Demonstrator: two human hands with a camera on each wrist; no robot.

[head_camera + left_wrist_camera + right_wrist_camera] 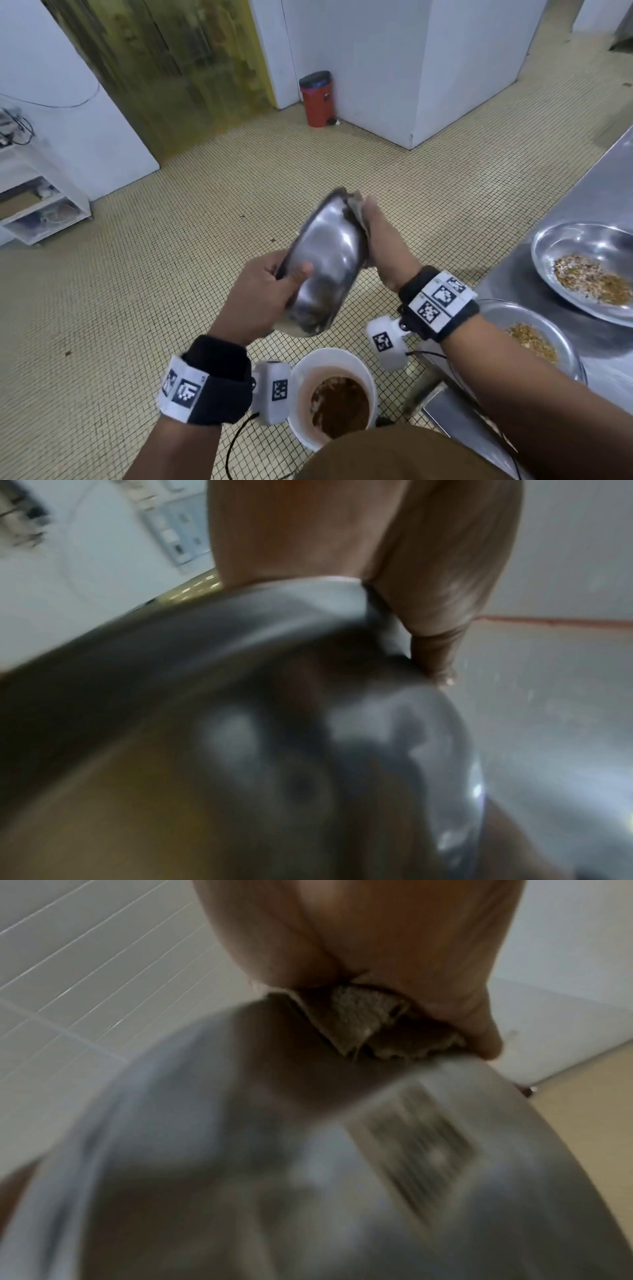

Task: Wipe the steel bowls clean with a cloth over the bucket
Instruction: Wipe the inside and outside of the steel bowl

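A steel bowl [325, 260] is held tilted on edge above a white bucket [334, 358] that holds brown waste. My left hand [270, 291] grips the bowl's near rim, thumb on its outer side. My right hand [376, 236] presses a beige cloth [356, 202] against the bowl's far rim; most of the cloth is hidden behind the bowl. In the left wrist view the bowl [274, 723] fills the frame, blurred. In the right wrist view the cloth [363, 1020] is bunched between my fingers and the bowl [274, 1150].
A steel counter [582, 205] runs along the right, carrying two steel bowls [555, 246] [496, 310] with food scraps. A red pedal bin [317, 99] stands by the far wall and a white shelf [44, 205] at the left. The floor is small tiles.
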